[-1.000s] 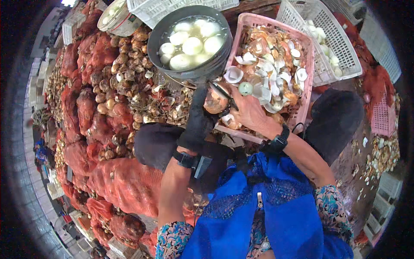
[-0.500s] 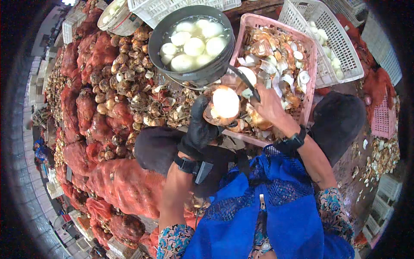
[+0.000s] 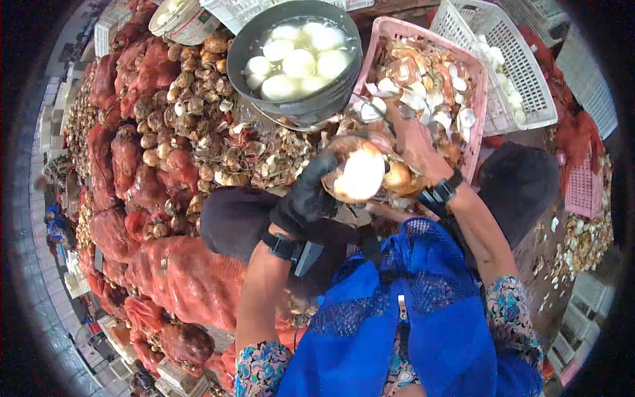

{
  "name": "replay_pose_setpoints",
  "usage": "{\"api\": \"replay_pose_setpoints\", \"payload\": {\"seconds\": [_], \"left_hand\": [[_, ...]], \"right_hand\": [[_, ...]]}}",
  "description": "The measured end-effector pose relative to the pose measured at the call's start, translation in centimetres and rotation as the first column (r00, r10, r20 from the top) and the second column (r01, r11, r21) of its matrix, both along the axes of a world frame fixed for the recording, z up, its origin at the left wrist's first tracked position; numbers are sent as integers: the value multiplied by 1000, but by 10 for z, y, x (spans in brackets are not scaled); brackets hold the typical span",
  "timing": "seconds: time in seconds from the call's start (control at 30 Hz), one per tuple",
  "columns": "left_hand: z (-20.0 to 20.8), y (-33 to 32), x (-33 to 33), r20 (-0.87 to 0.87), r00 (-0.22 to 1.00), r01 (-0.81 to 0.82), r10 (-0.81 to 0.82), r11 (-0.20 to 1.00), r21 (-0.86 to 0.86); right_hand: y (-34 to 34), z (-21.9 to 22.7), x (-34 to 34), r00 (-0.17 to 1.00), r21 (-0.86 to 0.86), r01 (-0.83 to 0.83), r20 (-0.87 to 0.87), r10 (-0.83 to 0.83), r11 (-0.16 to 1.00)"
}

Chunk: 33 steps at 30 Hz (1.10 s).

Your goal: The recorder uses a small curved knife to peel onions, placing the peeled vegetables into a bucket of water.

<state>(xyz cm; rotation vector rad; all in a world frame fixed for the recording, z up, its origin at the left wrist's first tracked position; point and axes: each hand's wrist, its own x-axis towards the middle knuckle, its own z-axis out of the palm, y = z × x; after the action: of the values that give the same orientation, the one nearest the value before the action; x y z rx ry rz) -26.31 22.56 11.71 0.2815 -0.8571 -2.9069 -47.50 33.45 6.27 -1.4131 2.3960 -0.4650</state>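
My left hand (image 3: 307,195), in a black glove, grips a large onion (image 3: 359,175) from its left side. Brown skin still covers part of the onion, and its bared side shines very bright. Just above and to the right, my bare right hand (image 3: 415,147) is closed on a knife (image 3: 374,108), whose blurred blade points up and left, apart from the onion. Both hands are over the near left part of a pink crate (image 3: 479,109) that holds onion peels (image 3: 423,73). Beyond the hands stands a dark bucket (image 3: 307,112) with peeled onions (image 3: 299,64) in water.
Unpeeled onions (image 3: 188,102) lie heaped at the left, beside red mesh sacks (image 3: 192,278). A white crate (image 3: 539,79) with peeled onions stands at the far right. A pale bucket (image 3: 192,33) is at the far left. Peel scraps (image 3: 575,245) litter the floor at right.
My left hand and the onion have shifted slightly right and nearer to me. The right hand has turned, and the knife has moved up and away from the onion.
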Motion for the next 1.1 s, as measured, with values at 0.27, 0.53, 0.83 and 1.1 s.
{"api": "replay_pose_setpoints", "payload": {"seconds": [0.27,0.53,0.83,1.1], "left_hand": [[13,0,-17,269,959,98,90,784,-613],[-5,6,-20,157,939,-206,306,866,-456],[0,15,-17,343,877,-268,337,935,-233],[-19,8,-2,185,939,-303,289,951,52]], "right_hand": [[9,3,10,661,-154,328,742,-109,932],[12,-7,22,-295,165,590,955,21,790],[10,6,72,-263,207,708,965,-19,675],[37,31,51,961,-448,-34,230,152,893]]}}
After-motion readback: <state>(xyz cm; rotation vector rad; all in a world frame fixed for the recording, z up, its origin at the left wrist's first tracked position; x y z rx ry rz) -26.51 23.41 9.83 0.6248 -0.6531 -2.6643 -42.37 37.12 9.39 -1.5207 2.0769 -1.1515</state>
